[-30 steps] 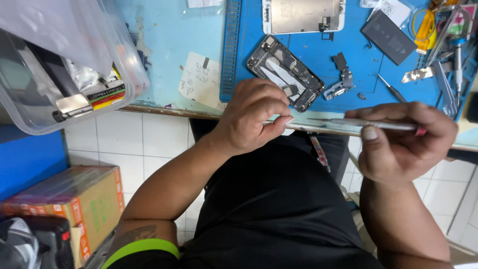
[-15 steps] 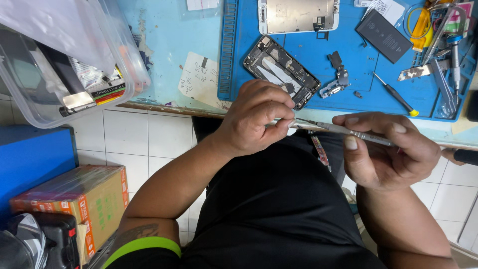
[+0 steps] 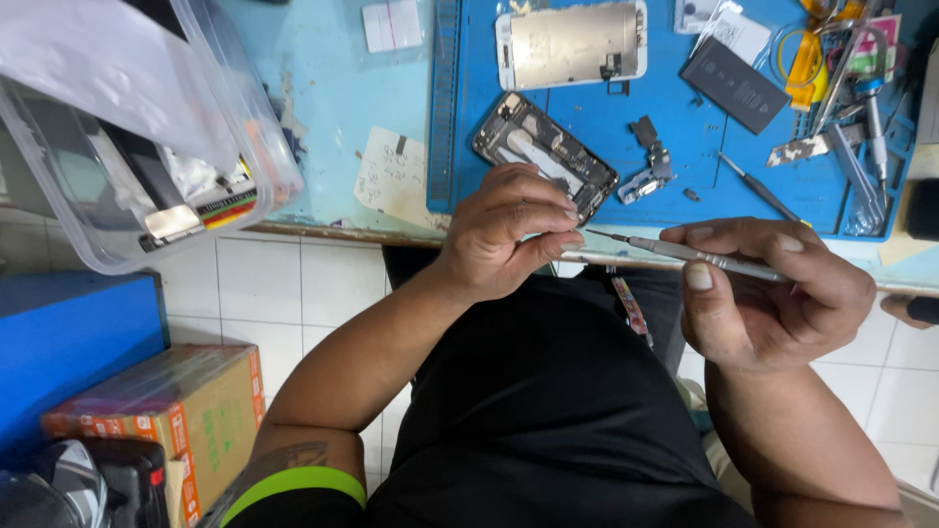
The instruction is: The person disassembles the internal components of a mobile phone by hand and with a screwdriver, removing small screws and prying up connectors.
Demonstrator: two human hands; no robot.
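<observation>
Blue mat [image 3: 587, 127] above hands | left hand [image 3: 509, 230] pinching something tiny, unclear | right hand [image 3: 773, 293] gripping screwdriver [image 3: 694, 254], tip nearing left fingertips | keep tip steady

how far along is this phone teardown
Done: the screen panel is off, the battery and a small bracket part lie on the blue mat. In hand: the right hand holds a thin screwdriver, its tip at the left hand fingers. Left: the open phone body still holds parts.
</observation>
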